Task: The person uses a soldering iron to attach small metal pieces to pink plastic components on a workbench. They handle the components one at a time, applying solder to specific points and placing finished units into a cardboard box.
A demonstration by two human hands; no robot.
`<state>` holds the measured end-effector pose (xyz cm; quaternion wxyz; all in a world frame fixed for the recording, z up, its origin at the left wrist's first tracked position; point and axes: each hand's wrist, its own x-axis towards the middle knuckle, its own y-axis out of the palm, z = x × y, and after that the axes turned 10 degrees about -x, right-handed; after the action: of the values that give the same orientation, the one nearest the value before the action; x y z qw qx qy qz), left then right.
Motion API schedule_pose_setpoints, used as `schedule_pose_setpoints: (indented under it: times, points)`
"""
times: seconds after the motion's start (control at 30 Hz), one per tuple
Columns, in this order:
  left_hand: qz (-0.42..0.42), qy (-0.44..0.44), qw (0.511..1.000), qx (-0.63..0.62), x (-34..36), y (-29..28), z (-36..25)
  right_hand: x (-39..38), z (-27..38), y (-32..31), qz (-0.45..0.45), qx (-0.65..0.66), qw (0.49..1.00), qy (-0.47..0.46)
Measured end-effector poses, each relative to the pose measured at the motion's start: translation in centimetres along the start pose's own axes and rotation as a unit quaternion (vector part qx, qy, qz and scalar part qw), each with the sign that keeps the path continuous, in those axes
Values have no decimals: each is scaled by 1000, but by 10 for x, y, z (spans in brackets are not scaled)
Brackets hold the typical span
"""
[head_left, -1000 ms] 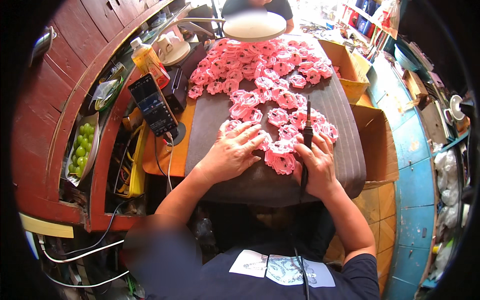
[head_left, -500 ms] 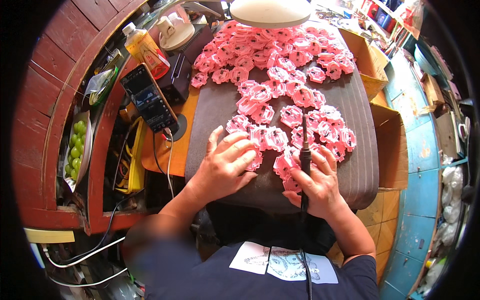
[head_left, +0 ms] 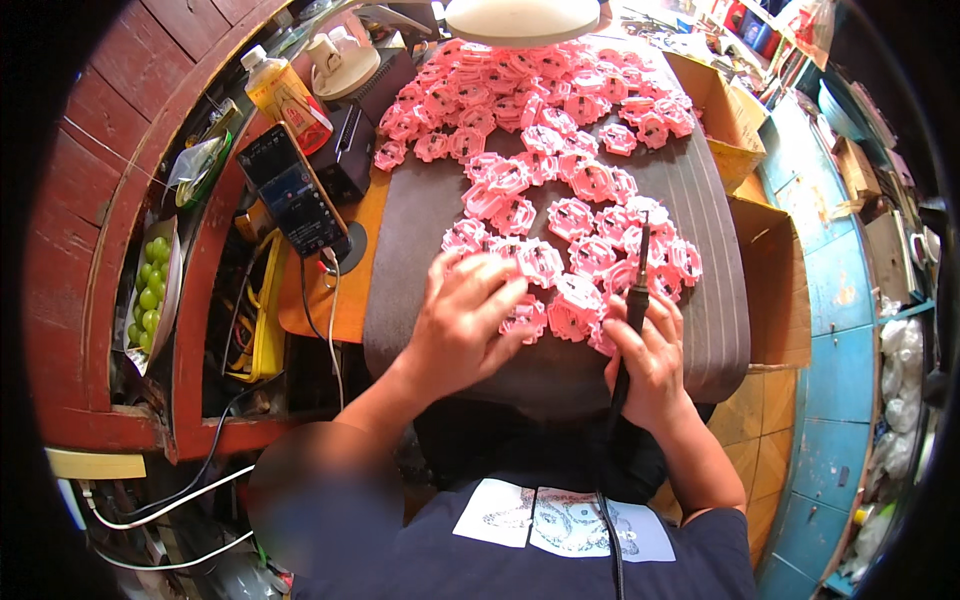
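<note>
Many pink plastic pieces with dark centres (head_left: 480,95) lie in piles and loose clusters on the dark mat (head_left: 410,220). My left hand (head_left: 460,325) rests over pieces at the near left, its fingers apart and curved; whether they touch a piece under the fingertips is partly hidden. My right hand (head_left: 648,365) grips a black pen-shaped tool with a cord (head_left: 632,320), like a soldering iron, its thin tip pointing away from me over the pink pieces at the right.
A phone on a stand (head_left: 291,190), a bottle (head_left: 287,100) and a dark box (head_left: 345,145) sit left, beside grapes (head_left: 152,285) and a yellow container (head_left: 260,340). A white lamp (head_left: 523,20) overhangs the piles. Cardboard boxes (head_left: 770,290) stand right.
My left hand shifted a little down, then up, over the pieces. My right hand and the tool moved down and right, then slightly back up. The view also shifted somewhat.
</note>
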<state>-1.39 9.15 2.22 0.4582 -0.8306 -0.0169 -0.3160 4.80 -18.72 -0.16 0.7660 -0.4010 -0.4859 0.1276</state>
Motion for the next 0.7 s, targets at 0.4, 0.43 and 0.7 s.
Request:
schedule_pose_setpoints:
  times: [0.4,0.43,0.7]
  points:
    - [74,15,992,99,14,19,4,-11,1,12,-71,-65,995,31]
    - [75,12,992,99,13,20,3,-12,1,12,-73,-63,995,36]
    - [78,-17,993,88,18,26,10,-7,6,17,-92,-79,992,39]
